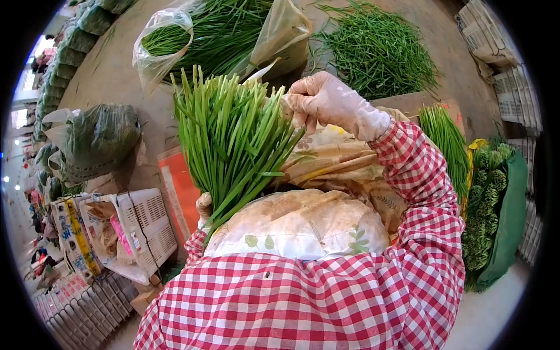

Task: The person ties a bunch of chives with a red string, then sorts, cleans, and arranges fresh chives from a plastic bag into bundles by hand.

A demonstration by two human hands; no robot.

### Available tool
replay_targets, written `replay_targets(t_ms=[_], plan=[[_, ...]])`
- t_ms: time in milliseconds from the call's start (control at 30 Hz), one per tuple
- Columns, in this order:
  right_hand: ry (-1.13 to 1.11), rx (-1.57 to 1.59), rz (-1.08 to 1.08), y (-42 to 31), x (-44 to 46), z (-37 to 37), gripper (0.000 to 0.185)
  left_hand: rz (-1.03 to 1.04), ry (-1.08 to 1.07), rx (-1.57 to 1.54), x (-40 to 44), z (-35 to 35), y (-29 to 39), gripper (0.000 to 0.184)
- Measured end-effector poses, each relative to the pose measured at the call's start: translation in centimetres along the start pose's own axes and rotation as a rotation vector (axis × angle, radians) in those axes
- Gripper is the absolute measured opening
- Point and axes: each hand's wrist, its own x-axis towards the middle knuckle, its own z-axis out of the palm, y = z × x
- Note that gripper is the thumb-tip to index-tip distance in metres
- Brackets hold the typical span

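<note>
A large bunch of garlic chives [233,134] fans upward in front of my body, its blunt ends at the top. My left hand [204,207] is closed on the bunch low on its left side, mostly hidden by the leaves. At the bunch's upper right edge, my gloved right hand [324,99] has its thumb and fingers pinched together; what lies between them is too small to make out. A stained, leaf-printed apron [297,224] covers my lap below the bunch.
Beyond the bunch lies an open plastic bag [280,38] of long greens, with a loose heap of green stalks [379,52] beside it. More chives [443,140] and tied bundles [487,198] lie at right. White crates [143,227] and a wrapped bale [102,137] stand left.
</note>
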Motion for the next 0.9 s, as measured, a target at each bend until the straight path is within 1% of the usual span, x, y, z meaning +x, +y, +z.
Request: replay_targets(t_ms=[100,133,200,233,267,333,367,400,433,467,500,533,567,600,667,700,733,767,800,833,867,900], plan=[[0.197,0.211,-0.181,0.6,0.2,-0.2,0.022,0.005,0.005,-0.009,0.2,0.2,0.0,0.057],[0.331,0.136,-0.292,0.4,0.2,-0.4,0.018,0.009,0.01,-0.013,0.2,0.2,-0.1,0.057],[0.654,-0.237,-0.604,0.3,0.9,-0.5,0.013,0.018,0.017,-0.016,0.3,0.4,0.0,0.057],[0.74,-0.372,-0.877,0.1,1.5,-0.5,0.013,0.02,0.025,-0.019,0.4,0.5,0.1,0.057],[0.724,-0.469,-0.967,0.0,1.7,-0.3,0.019,0.024,0.03,-0.018,0.4,0.7,0.2,0.057],[0.551,-0.751,-0.925,-1.5,0.8,0.4,0.031,0.034,0.048,-0.02,0.5,0.8,0.4,0.056],[0.524,-0.96,-0.753,-2.1,0.1,1.3,0.042,0.042,0.062,-0.019,0.5,0.8,0.5,0.056],[0.516,-1.026,-0.7,-1.8,0.3,1.8,0.046,0.05,0.067,-0.022,0.5,0.6,0.6,0.056],[0.498,-1.075,-0.652,-1.3,0.9,2.2,0.045,0.067,0.079,-0.034,0.4,0.4,0.7,0.056],[0.48,-1.122,-0.605,-0.9,1.4,2.3,0.044,0.101,-0.088,0.097,0.4,-2.4,0.8,0.052],[0.482,-1.124,-0.608,-0.8,1.4,2.3,0.044,0.119,-0.173,0.165,0.4,-3.0,1.0,0.05],[0.41,-1.025,-0.534,-0.8,1.5,2.4,0.04,0.142,-0.257,0.229,0.5,-3.6,1.1,0.048],[0.337,-0.924,-0.46,-0.8,1.5,2.5,0.037,0.127,-0.251,0.212,0.4,-3.3,1.4,0.051],[0.335,-0.927,-0.466,-0.5,1.6,2.6,0.037,0.114,-0.244,0.194,0.2,-2.9,1.8,0.055],[0.372,-0.82,-0.403,0.7,1.9,2.8,0.032,0.093,-0.23,0.156,-0.1,-1.9,2.5,0.062],[0.467,-0.88,-0.51,1.3,2.0,3.2,0.025,0.08,-0.225,0.137,-0.2,-1.3,2.8,0.066],[0.467,-0.882,-0.509,1.8,2.3,3.2,0.025,0.061,-0.22,0.118,-0.3,-0.9,3.0,0.07],[0.438,-0.895,-0.522,2.3,2.3,2.9,0.024,-0.063,-0.171,0.111,-0.2,0.2,2.0,0.069],[0.408,-0.909,-0.533,2.2,2.2,2.8,0.023,-0.067,-0.175,0.108,-0.1,1.7,1.8,0.069],[0.42,-0.808,-0.478,2.0,1.9,2.6,0.024,-0.038,-0.218,0.126,0.0,3.2,2.1,0.077],[0.418,-0.81,-0.477,1.5,1.7,2.4,0.024,-0.007,-0.259,0.145,0.0,4.2,2.4,0.085],[0.409,-0.666,-0.313,1.1,1.7,1.9,0.023,-0.027,-0.243,0.17,0.0,4.4,2.4,0.084]])
